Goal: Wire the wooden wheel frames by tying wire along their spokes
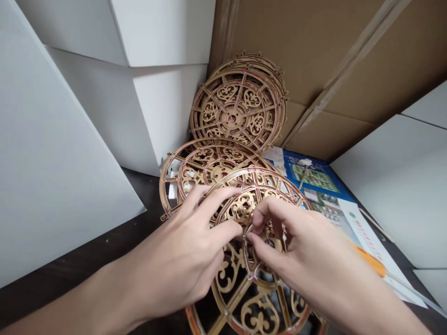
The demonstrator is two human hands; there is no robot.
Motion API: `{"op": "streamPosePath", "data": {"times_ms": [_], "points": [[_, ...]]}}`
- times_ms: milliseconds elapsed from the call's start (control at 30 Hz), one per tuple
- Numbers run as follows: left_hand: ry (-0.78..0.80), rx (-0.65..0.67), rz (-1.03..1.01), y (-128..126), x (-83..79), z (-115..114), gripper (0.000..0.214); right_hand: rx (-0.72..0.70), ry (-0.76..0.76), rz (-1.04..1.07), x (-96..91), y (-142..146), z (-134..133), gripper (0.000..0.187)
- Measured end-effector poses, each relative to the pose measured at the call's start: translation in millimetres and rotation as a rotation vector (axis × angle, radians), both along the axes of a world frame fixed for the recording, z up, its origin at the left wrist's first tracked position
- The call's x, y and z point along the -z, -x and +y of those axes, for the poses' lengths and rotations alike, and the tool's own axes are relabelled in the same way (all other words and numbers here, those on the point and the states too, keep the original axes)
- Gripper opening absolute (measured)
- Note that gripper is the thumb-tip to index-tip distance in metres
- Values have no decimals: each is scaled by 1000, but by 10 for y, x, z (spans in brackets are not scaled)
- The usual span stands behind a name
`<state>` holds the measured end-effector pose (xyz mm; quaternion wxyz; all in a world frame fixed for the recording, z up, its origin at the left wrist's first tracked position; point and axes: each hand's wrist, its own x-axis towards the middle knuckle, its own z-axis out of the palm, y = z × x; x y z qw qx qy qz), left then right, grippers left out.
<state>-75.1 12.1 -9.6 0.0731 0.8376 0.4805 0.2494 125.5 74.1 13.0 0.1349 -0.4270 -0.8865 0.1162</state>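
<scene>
A round gold lattice frame (260, 314) with scroll patterns and spokes lies in front of me, with thin reddish and clear strips along its grooves. My left hand (195, 242) rests over its left part, fingers bent onto the frame and the thumb tip near its middle. Close by, my right hand (296, 237) is curled, thumb and forefinger pinching a thin strip (245, 253) at the inner ring. Both hands nearly meet there. Under the fingertips, details are partly hidden. Just behind, a second lattice frame (170, 174) leans over.
Several similar round frames (232, 100) are stacked against a brown cardboard box (314, 51). White boxes (70, 139) stand at left and right. Printed sheets (359, 223) and an orange-handled tool (370, 260) lie on the dark table (139, 228).
</scene>
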Motion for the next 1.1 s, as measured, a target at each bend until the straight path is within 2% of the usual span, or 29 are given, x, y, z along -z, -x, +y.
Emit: {"op": "streamPosePath", "data": {"times_ms": [300,467,1100], "points": [[5,0,-19,-5,0,-9,25,-108,3,12,-33,18,20,19],[7,-5,-15,-5,7,0,24,-136,-60,-21,-36,0,36,18],[9,-6,6,1,5,-19,23,-132,-59,-83,-26,-5,26,14]]}}
